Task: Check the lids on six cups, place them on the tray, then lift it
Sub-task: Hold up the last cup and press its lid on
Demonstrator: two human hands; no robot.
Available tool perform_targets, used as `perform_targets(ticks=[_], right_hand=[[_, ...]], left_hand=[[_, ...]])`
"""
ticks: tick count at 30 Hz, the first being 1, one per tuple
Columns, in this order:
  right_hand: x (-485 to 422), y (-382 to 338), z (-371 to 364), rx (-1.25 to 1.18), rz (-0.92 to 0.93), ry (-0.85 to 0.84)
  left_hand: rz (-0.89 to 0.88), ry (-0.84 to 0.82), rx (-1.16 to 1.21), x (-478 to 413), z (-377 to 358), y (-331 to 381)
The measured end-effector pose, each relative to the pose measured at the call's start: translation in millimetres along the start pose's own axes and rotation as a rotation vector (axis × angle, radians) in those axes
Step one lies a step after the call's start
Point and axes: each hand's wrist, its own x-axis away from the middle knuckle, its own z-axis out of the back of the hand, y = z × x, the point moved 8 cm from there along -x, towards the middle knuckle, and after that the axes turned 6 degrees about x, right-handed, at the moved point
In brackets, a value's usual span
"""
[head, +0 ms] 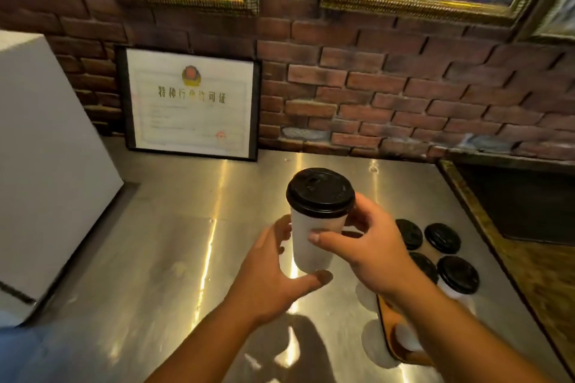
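Note:
Above the steel counter (174,258) I hold a white paper cup (308,246) with a black lid (320,193). My left hand (270,277) grips its lower part, thumb under the base and fingers behind. My right hand (367,252) holds it higher up, thumb across the front and fingers just under the lid rim. To the right stand several more black-lidded cups (457,274), close together. My right forearm hides most of a wooden tray (387,328), which lies beneath it. I cannot tell which cups stand on it.
A large white box (46,165) fills the left side of the counter. A framed certificate (193,102) leans against the brick wall at the back. A wooden ledge (541,283) borders the counter on the right.

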Motion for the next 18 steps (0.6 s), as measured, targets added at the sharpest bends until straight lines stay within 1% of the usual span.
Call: perform_targets(ticks=[3, 7, 11, 15, 18], right_hand=[[21, -27, 9, -0.001, 0.018, 0.034], [46, -55, 16, -0.063, 0.045, 0.083], [65, -71, 19, -0.113, 0.071, 0.118], [76, -78, 21, -0.117, 0.09, 0.148], [82, -81, 21, -0.125, 0.102, 0.135]], left_hand=[[-0.127, 0.057, 0.024, 18, 19, 61], [-0.21, 0.152, 0.044, 45, 35, 117], [-0.23, 0.189, 0.039, 67, 39, 140], [-0.228, 0.17, 0.016, 79, 38, 149], [-0.226, 0.173, 0.01, 87, 38, 154]])
